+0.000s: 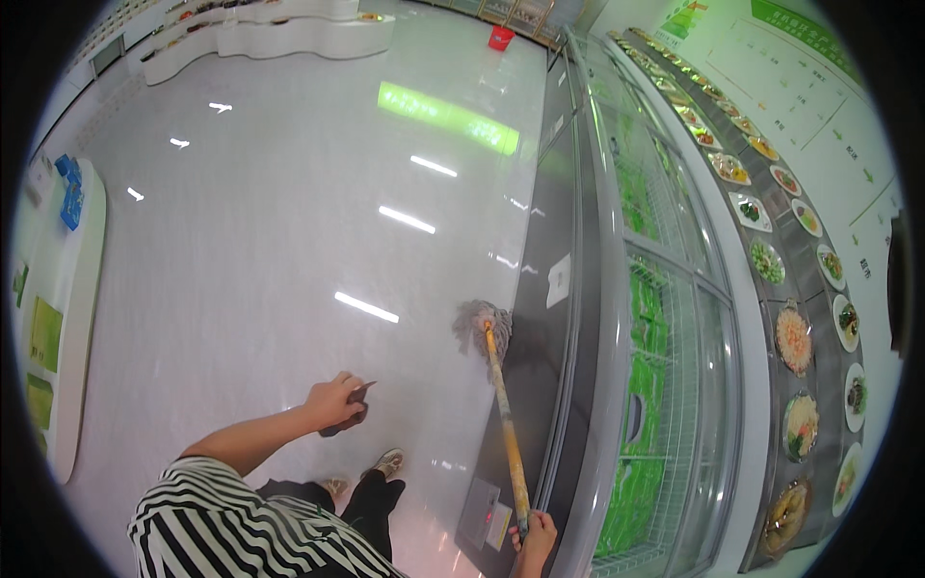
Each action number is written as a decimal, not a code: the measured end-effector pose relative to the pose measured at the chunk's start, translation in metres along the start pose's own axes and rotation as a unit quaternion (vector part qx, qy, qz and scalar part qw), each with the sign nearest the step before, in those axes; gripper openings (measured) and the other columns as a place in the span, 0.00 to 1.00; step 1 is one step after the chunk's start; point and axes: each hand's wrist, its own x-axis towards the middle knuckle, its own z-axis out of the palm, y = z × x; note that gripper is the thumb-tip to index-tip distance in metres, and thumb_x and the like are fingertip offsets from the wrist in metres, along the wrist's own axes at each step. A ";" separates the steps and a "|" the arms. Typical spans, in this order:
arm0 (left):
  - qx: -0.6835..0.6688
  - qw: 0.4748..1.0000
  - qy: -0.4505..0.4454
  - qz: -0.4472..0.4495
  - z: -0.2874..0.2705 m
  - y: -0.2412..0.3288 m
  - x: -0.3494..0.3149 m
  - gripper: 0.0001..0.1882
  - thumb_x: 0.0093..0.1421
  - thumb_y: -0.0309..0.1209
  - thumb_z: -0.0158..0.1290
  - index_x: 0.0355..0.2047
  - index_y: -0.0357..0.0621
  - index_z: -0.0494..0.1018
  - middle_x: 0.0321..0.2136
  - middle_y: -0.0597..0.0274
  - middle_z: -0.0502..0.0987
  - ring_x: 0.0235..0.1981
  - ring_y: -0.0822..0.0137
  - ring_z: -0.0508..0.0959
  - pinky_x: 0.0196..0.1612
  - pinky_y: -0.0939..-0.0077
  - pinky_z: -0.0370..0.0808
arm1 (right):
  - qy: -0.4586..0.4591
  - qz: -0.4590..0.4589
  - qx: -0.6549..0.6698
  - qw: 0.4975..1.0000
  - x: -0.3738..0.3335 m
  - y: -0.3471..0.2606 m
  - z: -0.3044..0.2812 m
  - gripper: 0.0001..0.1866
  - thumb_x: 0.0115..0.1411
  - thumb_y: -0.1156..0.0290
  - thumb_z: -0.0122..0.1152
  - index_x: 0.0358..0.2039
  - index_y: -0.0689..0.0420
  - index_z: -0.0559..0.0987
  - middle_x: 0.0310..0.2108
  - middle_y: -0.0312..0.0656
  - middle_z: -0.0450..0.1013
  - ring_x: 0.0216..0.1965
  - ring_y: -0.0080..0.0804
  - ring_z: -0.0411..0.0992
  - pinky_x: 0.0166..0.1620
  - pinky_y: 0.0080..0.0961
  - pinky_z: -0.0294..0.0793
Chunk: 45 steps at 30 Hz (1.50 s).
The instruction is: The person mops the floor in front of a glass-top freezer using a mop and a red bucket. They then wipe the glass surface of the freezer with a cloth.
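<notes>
My right hand (537, 541) is wrapped round the lower end of a yellow, worn mop handle (509, 429). The handle runs forward from me to a grey string mop head (479, 326), which lies on the floor against the dark base of the freezer on the right. Out in front of my body, over the floor, my left hand (334, 401) is closed on a dark brown flat thing (347, 422). Its kind cannot be made out, since the fingers cover part of it. My shoes (388, 463) show below that hand.
Along the right stands a long glass-topped freezer (609, 289) holding green packages (647, 318) in wire baskets. Beyond it, plated dishes (767, 261) line a grey shelf. A white rounded counter (79, 328) is at the left, a red bucket (500, 39) far ahead, and a wavy white display (279, 40) far left.
</notes>
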 end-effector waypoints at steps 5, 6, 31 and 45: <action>-0.031 0.990 0.073 -0.120 -0.026 -0.040 0.023 0.24 0.47 0.44 0.60 0.44 0.50 0.73 0.44 0.58 0.74 0.43 0.53 0.76 0.44 0.64 0.74 | -0.023 -0.025 0.049 0.998 0.095 -0.085 0.061 0.06 0.56 0.74 0.53 0.35 0.59 0.71 0.15 0.42 0.70 0.10 0.26 0.67 0.08 0.19 0.54; -0.018 0.982 0.100 -0.157 -0.021 -0.062 0.025 0.25 0.46 0.45 0.60 0.44 0.49 0.73 0.44 0.58 0.74 0.45 0.55 0.75 0.45 0.64 0.73 | -0.034 -0.030 0.057 0.997 0.110 -0.105 0.075 0.06 0.55 0.75 0.54 0.34 0.59 0.70 0.15 0.42 0.70 0.10 0.26 0.67 0.08 0.19 0.54; -0.046 0.853 0.169 -0.492 -0.132 -0.223 0.268 0.22 0.41 0.45 0.62 0.31 0.40 0.76 0.31 0.51 0.79 0.35 0.53 0.79 0.39 0.62 0.75 | -0.083 -0.079 -0.025 0.993 0.536 -0.503 0.386 0.09 0.48 0.82 0.55 0.30 0.59 0.67 0.16 0.41 0.65 0.10 0.28 0.66 0.08 0.20 0.52; -0.019 0.911 0.126 -0.392 -0.242 -0.175 0.731 0.22 0.44 0.46 0.60 0.37 0.48 0.75 0.34 0.54 0.79 0.39 0.52 0.78 0.42 0.62 0.74 | -0.082 -0.061 -0.012 0.995 0.747 -0.734 0.548 0.11 0.49 0.81 0.55 0.35 0.61 0.69 0.17 0.41 0.67 0.11 0.28 0.68 0.08 0.20 0.53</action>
